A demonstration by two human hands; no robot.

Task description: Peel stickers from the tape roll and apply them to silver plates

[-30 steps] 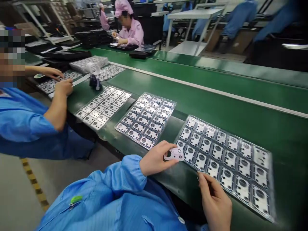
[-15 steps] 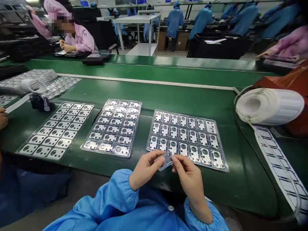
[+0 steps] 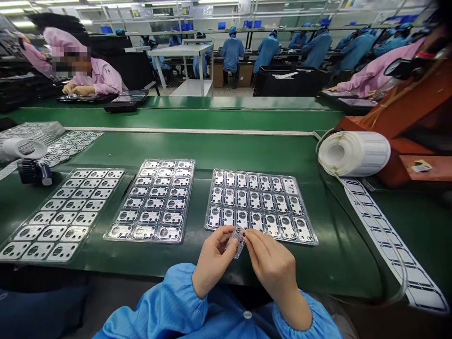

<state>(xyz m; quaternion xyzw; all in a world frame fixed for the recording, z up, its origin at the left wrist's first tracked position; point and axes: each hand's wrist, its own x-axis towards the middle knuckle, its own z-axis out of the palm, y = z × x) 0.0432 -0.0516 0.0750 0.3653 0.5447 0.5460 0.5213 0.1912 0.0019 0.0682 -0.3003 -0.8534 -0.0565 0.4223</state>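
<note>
Near edge: blue sleeves point(image 3: 183, 292), hands close together. Left hand point(image 3: 214, 261) grips the small clear plate point(image 3: 239, 242) between thumb and fingers. Right hand point(image 3: 273, 266) has thumb and fingertips pinched in at the plate's upper right edge, by a dark ring mark; can't tell if it's gripping the plate or just touching. Plate sits tilted over the green counter point(image 3: 339, 263), just in front of the right sheet point(image 3: 259, 202).

Right sheet: three rows of seven silver-white pieces, mostly with one large round spot plus small holes; far right corner piece looks different. Middle sheet point(image 3: 153, 202) is three across, long side running away. Left sheet point(image 3: 63, 214) same orientation, skewed.

Right side: strip of printed labels point(image 3: 388, 245) off a white roll point(image 3: 356, 153), cable lying across it, orange machine point(image 3: 406, 122) behind. Far left: stacked sheets point(image 3: 35, 129), pale tape ring point(image 3: 24, 148), small black object.

Beyond: person in pink point(image 3: 106, 77), white trolley point(image 3: 183, 52), black bin point(image 3: 293, 81), then a row of people in blue point(image 3: 232, 52).
</note>
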